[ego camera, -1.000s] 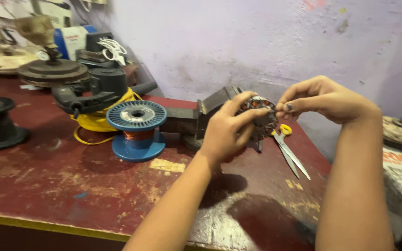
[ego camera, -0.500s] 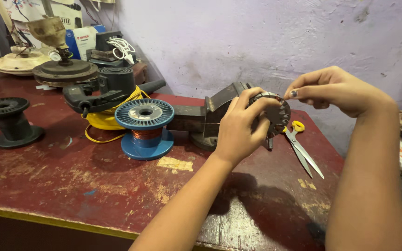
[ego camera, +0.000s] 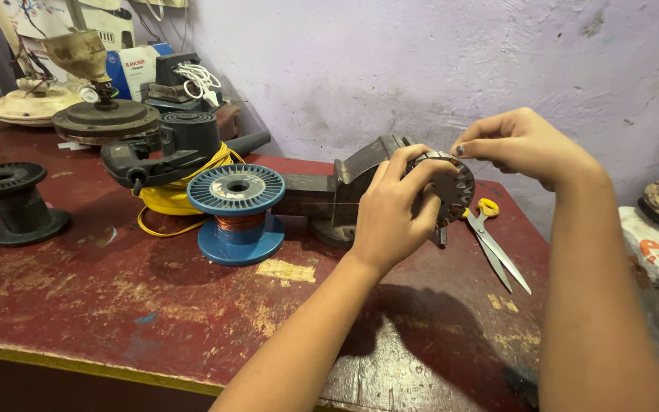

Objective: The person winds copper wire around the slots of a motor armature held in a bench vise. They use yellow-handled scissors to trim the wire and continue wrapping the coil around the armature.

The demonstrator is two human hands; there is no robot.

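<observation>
Head view: my left hand (ego camera: 390, 217) grips slotted stator core (ego camera: 451, 187), right hand (ego camera: 520, 145) pinches its rim; risk: slipping onto scissors (ego camera: 493, 244).

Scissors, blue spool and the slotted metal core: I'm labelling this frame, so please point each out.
scissors (ego camera: 497, 255): head view, on the blades.
blue spool (ego camera: 238, 188): head view, on its top flange.
slotted core (ego camera: 455, 189): head view, on its toothed face.
</observation>
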